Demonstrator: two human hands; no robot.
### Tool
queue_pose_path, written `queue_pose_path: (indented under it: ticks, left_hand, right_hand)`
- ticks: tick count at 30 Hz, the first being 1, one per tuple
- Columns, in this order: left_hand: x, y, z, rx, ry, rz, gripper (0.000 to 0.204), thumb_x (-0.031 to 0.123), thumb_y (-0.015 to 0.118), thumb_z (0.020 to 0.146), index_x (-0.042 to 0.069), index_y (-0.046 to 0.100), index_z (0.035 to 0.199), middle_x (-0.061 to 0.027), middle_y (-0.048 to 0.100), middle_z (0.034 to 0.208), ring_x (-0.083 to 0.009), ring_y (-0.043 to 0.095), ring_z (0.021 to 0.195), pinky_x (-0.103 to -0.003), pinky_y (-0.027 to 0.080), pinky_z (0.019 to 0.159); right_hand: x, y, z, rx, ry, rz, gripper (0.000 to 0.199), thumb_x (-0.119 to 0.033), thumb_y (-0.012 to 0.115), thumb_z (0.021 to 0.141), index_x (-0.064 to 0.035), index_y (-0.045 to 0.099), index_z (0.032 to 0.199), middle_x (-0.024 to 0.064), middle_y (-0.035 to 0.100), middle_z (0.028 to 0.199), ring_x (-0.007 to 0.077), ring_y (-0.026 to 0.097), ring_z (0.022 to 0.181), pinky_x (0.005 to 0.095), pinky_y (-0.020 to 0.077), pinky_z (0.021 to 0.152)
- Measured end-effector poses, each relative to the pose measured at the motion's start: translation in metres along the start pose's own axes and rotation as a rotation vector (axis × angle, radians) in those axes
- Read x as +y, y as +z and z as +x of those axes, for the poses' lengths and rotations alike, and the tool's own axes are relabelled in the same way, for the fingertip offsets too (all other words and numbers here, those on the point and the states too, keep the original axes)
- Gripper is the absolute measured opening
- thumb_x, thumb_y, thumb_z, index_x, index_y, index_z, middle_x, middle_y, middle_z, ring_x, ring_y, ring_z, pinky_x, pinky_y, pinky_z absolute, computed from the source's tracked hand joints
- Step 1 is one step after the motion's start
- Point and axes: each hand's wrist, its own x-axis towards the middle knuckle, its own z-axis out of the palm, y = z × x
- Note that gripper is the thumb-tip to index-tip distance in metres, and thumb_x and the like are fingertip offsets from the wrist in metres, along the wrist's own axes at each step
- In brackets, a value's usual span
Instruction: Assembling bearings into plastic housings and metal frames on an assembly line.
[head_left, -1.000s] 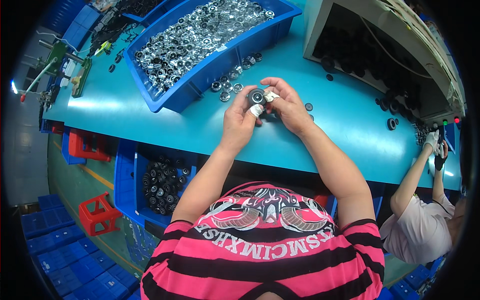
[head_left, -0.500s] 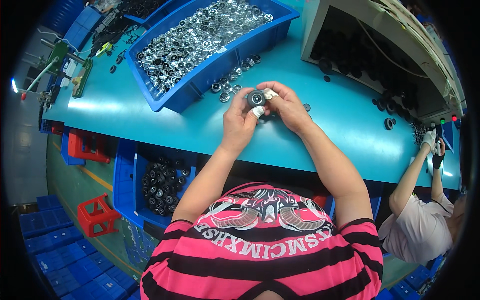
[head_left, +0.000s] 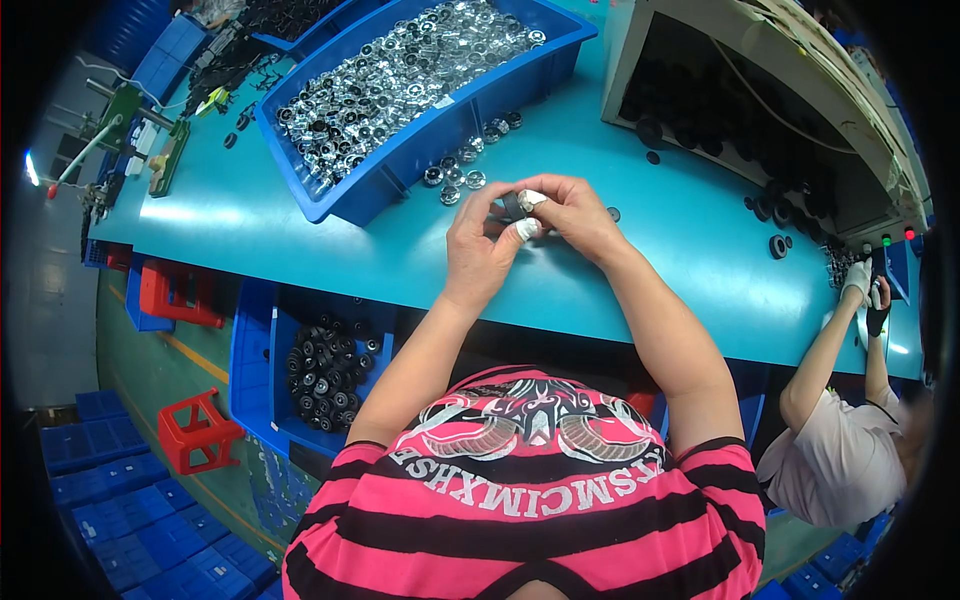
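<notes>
Between my two hands, just above the teal table (head_left: 420, 262), is a small black toy wheel (head_left: 513, 206), now seen mostly edge-on. My left hand (head_left: 480, 243) has its fingers curled round the wheel's left side. From the other side my right hand (head_left: 567, 215) grips it, its white-wrapped thumb pressed on the face and hiding much of it. Both thumbs wear white wrappings. Several shiny chrome wheel hubs (head_left: 453, 178) lie loose on the table to the far left of my hands, beside a large blue bin (head_left: 370, 172) full of similar hubs.
Below the table's near edge, a blue crate (head_left: 256, 365) holds black wheels (head_left: 322, 380). At right stands a beige open-fronted box (head_left: 618, 75) with dark wheels inside. A co-worker's gloved hands (head_left: 868, 290) work at the far right. A red stool (head_left: 198, 432) stands on the floor at left.
The wheel has turned from facing me to nearly edge-on. My right thumb has moved across its face, and my left thumb has come away from its lower edge.
</notes>
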Motion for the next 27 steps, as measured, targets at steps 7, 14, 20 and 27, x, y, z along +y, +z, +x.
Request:
queue_pose_path:
  ticks: [7, 14, 20, 27]
  left_hand:
    - [-0.012, 0.003, 0.0, 0.108, -0.017, 0.24, 0.044, 0.008, 0.081, 0.077, 0.006, 0.065, 0.118, -0.0048, 0.059, 0.104, -0.0126, 0.059, 0.074, -0.025, 0.053, 0.067]
    - [-0.012, 0.0, 0.0, 0.116, 0.056, 0.345, 0.044, 0.005, 0.078, 0.07, 0.005, 0.068, 0.113, -0.0055, 0.057, 0.097, -0.0152, 0.057, 0.073, -0.029, 0.05, 0.064]
    - [-0.009, 0.003, -0.002, 0.098, 0.088, 0.388, 0.043, 0.004, 0.077, 0.071, 0.006, 0.068, 0.113, -0.0069, 0.057, 0.096, -0.0173, 0.059, 0.074, -0.03, 0.051, 0.064]
    - [0.007, -0.015, -0.012, 0.092, 0.115, 0.377, 0.042, 0.011, 0.082, 0.075, 0.003, 0.068, 0.113, -0.0097, 0.06, 0.1, -0.0238, 0.061, 0.087, -0.035, 0.051, 0.075]
  right_hand:
    - [-0.004, -0.008, 0.0, -0.042, 0.065, 0.063, 0.024, -0.017, 0.062, 0.099, -0.003, 0.072, 0.115, 0.0036, 0.071, 0.091, 0.0089, 0.064, 0.075, 0.0236, 0.0527, 0.066]
    - [-0.012, -0.002, -0.004, -0.026, 0.098, -0.079, 0.032, -0.017, 0.068, 0.088, -0.001, 0.07, 0.115, 0.0033, 0.071, 0.091, 0.0102, 0.064, 0.078, 0.0253, 0.0531, 0.067]
    - [-0.005, -0.003, -0.001, -0.047, 0.084, -0.05, 0.032, -0.013, 0.067, 0.082, 0.0001, 0.068, 0.111, 0.0025, 0.069, 0.087, 0.0095, 0.063, 0.076, 0.0248, 0.0512, 0.067]
    - [-0.014, -0.016, -0.008, -0.153, 0.058, -0.049, 0.026, -0.013, 0.067, 0.086, -0.004, 0.073, 0.111, 0.0018, 0.071, 0.088, 0.0079, 0.062, 0.075, 0.0245, 0.0504, 0.065]
